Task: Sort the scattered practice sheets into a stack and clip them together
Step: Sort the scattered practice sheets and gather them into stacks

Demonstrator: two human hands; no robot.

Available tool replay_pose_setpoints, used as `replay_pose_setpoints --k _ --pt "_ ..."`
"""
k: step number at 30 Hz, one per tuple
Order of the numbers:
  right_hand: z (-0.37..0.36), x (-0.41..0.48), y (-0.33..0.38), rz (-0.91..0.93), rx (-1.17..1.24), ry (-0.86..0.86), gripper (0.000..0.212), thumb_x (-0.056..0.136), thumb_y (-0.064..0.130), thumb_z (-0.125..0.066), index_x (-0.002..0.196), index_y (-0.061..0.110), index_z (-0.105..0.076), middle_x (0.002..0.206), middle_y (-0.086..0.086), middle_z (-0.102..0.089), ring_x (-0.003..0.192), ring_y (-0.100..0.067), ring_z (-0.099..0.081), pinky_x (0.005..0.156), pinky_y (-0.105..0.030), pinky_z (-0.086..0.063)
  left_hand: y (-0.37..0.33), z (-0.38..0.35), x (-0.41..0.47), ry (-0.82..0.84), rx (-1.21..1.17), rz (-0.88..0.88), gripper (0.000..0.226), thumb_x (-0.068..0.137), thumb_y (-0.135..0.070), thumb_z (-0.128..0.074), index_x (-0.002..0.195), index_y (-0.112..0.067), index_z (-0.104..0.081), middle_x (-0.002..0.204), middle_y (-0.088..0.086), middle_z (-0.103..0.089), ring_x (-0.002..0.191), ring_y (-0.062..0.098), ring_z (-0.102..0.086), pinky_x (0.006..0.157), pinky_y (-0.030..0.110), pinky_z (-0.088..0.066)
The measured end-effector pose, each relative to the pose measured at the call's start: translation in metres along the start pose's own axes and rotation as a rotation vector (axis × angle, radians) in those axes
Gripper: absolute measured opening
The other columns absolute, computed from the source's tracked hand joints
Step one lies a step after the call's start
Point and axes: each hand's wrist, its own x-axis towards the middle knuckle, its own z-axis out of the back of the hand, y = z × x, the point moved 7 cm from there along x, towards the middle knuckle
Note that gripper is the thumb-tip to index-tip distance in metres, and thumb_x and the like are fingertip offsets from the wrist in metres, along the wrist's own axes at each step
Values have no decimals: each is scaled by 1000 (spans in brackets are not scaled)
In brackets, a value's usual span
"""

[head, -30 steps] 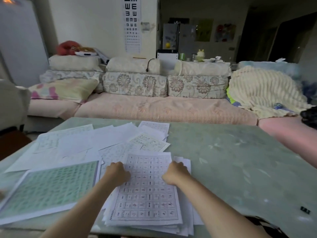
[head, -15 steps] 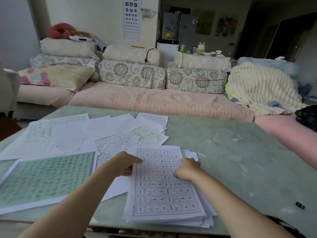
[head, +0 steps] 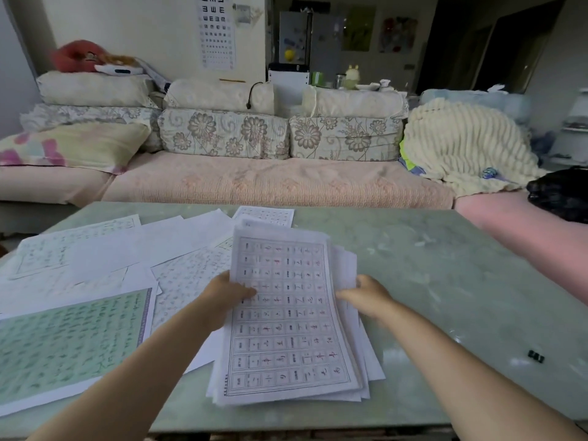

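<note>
On glossy green table (head: 445, 281) — left hand (head: 226, 294), right hand (head: 369, 296) pinch fanned paper stack (head: 286, 329) edges.

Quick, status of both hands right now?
Left hand: gripping the stack by its left edge, thumb on top.
Right hand: pinching the stack's right edge; slightly blurred.

A home living room: a sofa (head: 270, 183) with floral cushions (head: 222, 133) runs across at 12 o'clock beyond the table (head: 445, 265), a knitted blanket (head: 461, 144) is heaped at 2 o'clock, and a fridge (head: 296, 36) and eye chart (head: 216, 30) stand behind.
</note>
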Motion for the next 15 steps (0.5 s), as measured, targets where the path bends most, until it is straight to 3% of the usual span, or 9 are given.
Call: replay_pose_setpoints --k 2,4,6,8,10,12,15 --pt "-3 7 -5 13 213 53 47 65 37 -73 106 16 -64 109 -4 -70 102 -23 -65 93 -36 -52 -3 -2 -2 64 -54 -7 33 82 5 -69 111 -9 -64 102 16 -73 91 36 -70 82 55 -56" --pt "-10 10 -5 9 380 134 53 65 27 -74 113 9 -62 114 -7 -70 107 -25 -65 102 -43 -49 -5 -11 -5 148 -113 -31 35 84 8 -64 115 -9 -61 105 16 -73 94 37 -70 83 56 -55" --pt "-14 8 0 26 404 165 53 69 20 -74 118 10 -57 118 -6 -68 109 -24 -64 103 -45 -48 -7 -20 -9 219 -155 -60 38 86 9 -61 118 -11 -59 107 16 -72 97 37 -70 82 53 -56" --pt "-10 10 2 36 413 106 47 77 10 -75 117 12 -51 114 -3 -65 106 -22 -63 95 -39 -51 -11 -27 -12 246 -173 -89 37 88 7 -60 119 -13 -59 108 15 -72 97 37 -70 83 54 -56" --pt "0 13 -2 2 477 -3 51 73 5 -79 116 9 -52 111 -6 -66 101 -23 -64 86 -35 -52 -16 -28 -14 181 -184 -113 34 87 4 -64 114 -16 -60 104 13 -73 92 35 -71 80 54 -57" --pt "11 17 -5 -43 579 -47 53 66 7 -83 113 5 -59 112 -8 -68 101 -26 -64 91 -36 -50 -22 -27 -16 94 -193 -161 31 86 2 -66 111 -17 -61 99 10 -74 86 31 -73 73 50 -59" --pt "32 8 6 38 602 -47 34 82 11 -78 109 7 -59 107 -2 -63 101 -23 -58 89 -31 -42 -39 -28 -25 69 -241 -256 31 86 2 -67 111 -17 -61 100 8 -74 83 26 -74 67 42 -59"
